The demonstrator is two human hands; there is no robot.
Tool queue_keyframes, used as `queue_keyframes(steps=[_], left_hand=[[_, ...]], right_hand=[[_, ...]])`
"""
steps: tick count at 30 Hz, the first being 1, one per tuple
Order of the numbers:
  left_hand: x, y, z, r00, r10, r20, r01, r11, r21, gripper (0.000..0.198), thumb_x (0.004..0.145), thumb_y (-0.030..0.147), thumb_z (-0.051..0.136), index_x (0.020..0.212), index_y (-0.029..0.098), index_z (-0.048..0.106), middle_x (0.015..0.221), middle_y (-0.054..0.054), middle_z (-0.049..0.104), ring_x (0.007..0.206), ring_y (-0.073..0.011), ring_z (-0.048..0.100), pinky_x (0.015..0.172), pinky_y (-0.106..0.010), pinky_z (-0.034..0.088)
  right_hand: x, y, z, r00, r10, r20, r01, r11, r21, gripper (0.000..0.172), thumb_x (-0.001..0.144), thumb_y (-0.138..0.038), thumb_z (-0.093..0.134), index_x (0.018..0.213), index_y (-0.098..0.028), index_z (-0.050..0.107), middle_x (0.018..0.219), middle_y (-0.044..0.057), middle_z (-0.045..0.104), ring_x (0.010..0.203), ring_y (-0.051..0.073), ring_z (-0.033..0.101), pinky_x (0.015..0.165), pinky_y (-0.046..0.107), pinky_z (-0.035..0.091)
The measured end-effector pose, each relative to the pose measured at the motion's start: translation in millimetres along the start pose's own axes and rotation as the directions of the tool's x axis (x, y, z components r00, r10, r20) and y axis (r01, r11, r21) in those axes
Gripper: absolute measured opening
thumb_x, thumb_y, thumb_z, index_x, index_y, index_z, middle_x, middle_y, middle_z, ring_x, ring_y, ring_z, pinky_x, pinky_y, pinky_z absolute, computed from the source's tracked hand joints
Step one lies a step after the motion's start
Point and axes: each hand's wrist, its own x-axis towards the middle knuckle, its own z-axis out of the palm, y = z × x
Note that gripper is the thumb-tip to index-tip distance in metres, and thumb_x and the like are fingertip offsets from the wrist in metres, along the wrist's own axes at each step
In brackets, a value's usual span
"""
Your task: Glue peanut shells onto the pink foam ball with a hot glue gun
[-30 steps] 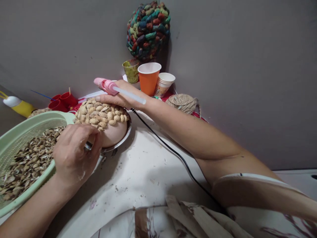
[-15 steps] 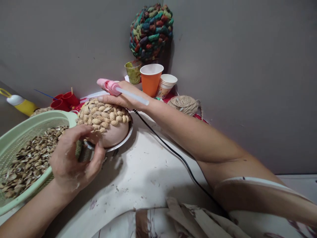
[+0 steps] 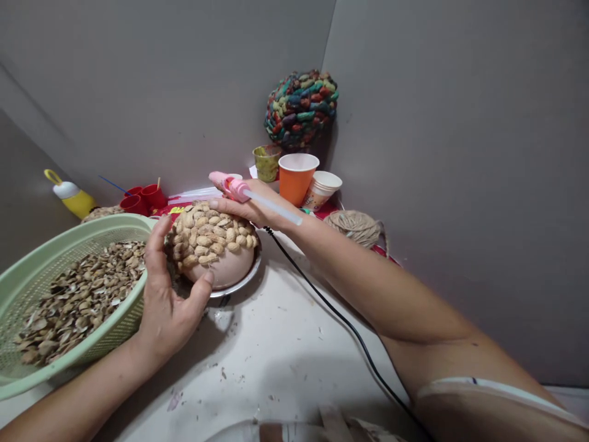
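A rounded pale pinkish form (image 3: 225, 268), its upper part covered with whole peanuts (image 3: 205, 236), rests in a shallow metal dish (image 3: 246, 279). My left hand (image 3: 172, 294) holds the left side, thumb on the bare lower surface and fingers around the far left edge. In my right hand (image 3: 251, 202) is a pink glue gun (image 3: 230, 185), mostly hidden behind the hand. A translucent glue stick (image 3: 273, 206) sticks out of its back over my wrist. The right thumb lies along the top of the peanuts.
A green basket (image 3: 73, 242) of nut shells stands at the left. Behind are red cups (image 3: 151, 196), an orange paper cup (image 3: 297, 181), a twine ball (image 3: 354, 227) and a multicoloured ball (image 3: 301, 110). A black cord (image 3: 331, 301) crosses the white table.
My left hand has gone from a near-pinch at the front peanuts to a wider grasp on the form's left side. The view has tilted, placing everything lower and further right.
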Motion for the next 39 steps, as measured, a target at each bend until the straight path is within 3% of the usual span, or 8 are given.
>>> queue_keyframes(steps=[9, 18, 33, 39], left_hand=[[1.8, 0.6, 0.0, 1.000, -0.014, -0.004, 0.014, 0.996, 0.089, 0.073, 0.087, 0.024, 0.062, 0.154, 0.025, 0.032, 0.155, -0.012, 0.042, 0.143, -0.0318, 0.042, 0.121, -0.053, 0.034], [1.4, -0.1, 1.8, 1.000, -0.009, -0.026, 0.012, 0.995, 0.099, 0.069, 0.088, 0.027, 0.063, 0.151, 0.021, 0.035, 0.149, -0.014, 0.047, 0.138, -0.0294, 0.048, 0.117, -0.050, 0.040], [3.2, 1.8, 2.4, 1.000, -0.005, -0.031, 0.009, 0.992, 0.123, 0.066, 0.088, 0.023, 0.063, 0.149, 0.019, 0.038, 0.145, -0.014, 0.050, 0.135, -0.0266, 0.050, 0.117, -0.045, 0.041], [2.8, 1.6, 2.7, 0.999, -0.005, -0.035, 0.009, 0.993, 0.119, 0.065, 0.087, 0.024, 0.063, 0.148, 0.021, 0.039, 0.146, -0.013, 0.050, 0.136, -0.0273, 0.049, 0.118, -0.047, 0.040]], right_hand=[[2.4, 3.8, 2.2, 0.998, -0.058, 0.010, 0.058, 0.996, -0.064, 0.056, 0.092, -0.052, 0.063, 0.131, -0.012, 0.060, 0.120, 0.012, 0.067, 0.119, 0.029, 0.061, 0.101, 0.035, 0.048], [1.6, 1.1, 2.2, 0.999, -0.041, 0.015, 0.042, 0.996, -0.077, 0.053, 0.092, -0.055, 0.062, 0.125, -0.013, 0.063, 0.105, 0.008, 0.069, 0.109, 0.026, 0.063, 0.094, 0.031, 0.049], [3.2, 7.0, 7.2, 0.998, -0.049, -0.029, 0.045, 0.991, -0.125, 0.057, 0.092, -0.057, 0.061, 0.132, -0.014, 0.061, 0.119, 0.011, 0.069, 0.120, 0.030, 0.062, 0.103, 0.037, 0.049], [0.9, 2.0, 3.3, 0.998, -0.066, 0.015, 0.068, 0.991, -0.115, 0.058, 0.094, -0.056, 0.059, 0.133, -0.013, 0.060, 0.123, 0.012, 0.068, 0.120, 0.029, 0.062, 0.103, 0.037, 0.049]])
